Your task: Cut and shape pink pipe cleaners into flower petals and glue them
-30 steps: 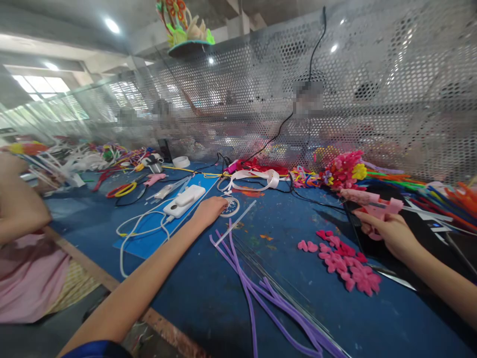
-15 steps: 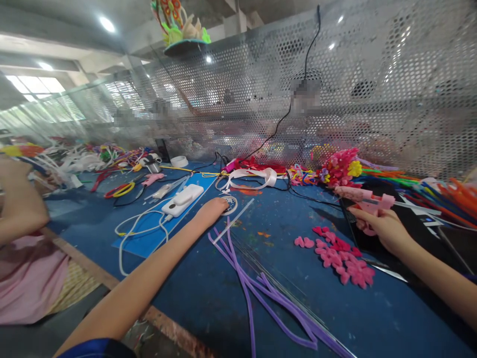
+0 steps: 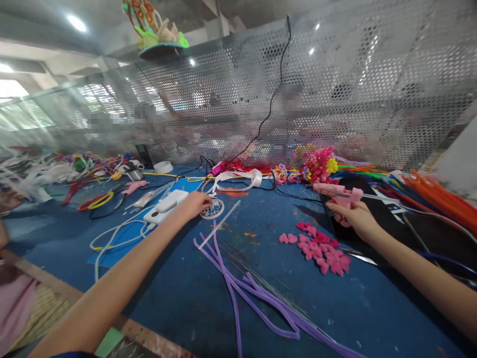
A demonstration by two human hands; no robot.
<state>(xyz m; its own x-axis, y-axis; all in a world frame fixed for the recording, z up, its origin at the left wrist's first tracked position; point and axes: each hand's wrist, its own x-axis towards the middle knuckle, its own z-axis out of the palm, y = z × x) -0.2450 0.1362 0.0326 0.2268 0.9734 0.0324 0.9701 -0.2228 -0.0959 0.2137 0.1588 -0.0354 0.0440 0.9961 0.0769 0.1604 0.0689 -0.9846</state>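
Observation:
My left hand [image 3: 197, 204] is at the left rim of a small round dish [image 3: 222, 211] of tiny white and dark beads. Its fingers are pinched together, and whatever they hold is too small to make out. My right hand [image 3: 359, 219] is wrapped round the handle of a pink glue gun [image 3: 350, 195], its nozzle pointing left. Below the glue gun lie pink and red felt petals and flowers [image 3: 337, 261]. A translucent glue stick [image 3: 219, 223] rests across the tips of purple pipe cleaners [image 3: 231, 283] in the middle.
A white power bank [image 3: 160, 211] with a cable lies on a blue sheet [image 3: 115, 253]. Behind are a white ribbon loop [image 3: 238, 181], a pink flower bunch [image 3: 318, 164] and a perforated metal screen [image 3: 231, 109]. Orange pipe cleaners [image 3: 443, 199] lie right. A person sits at the left edge.
The view has turned right, so everything sits further left. My left hand has drawn back toward the dish's left rim, uncovering more beads. My right hand still grips the glue gun.

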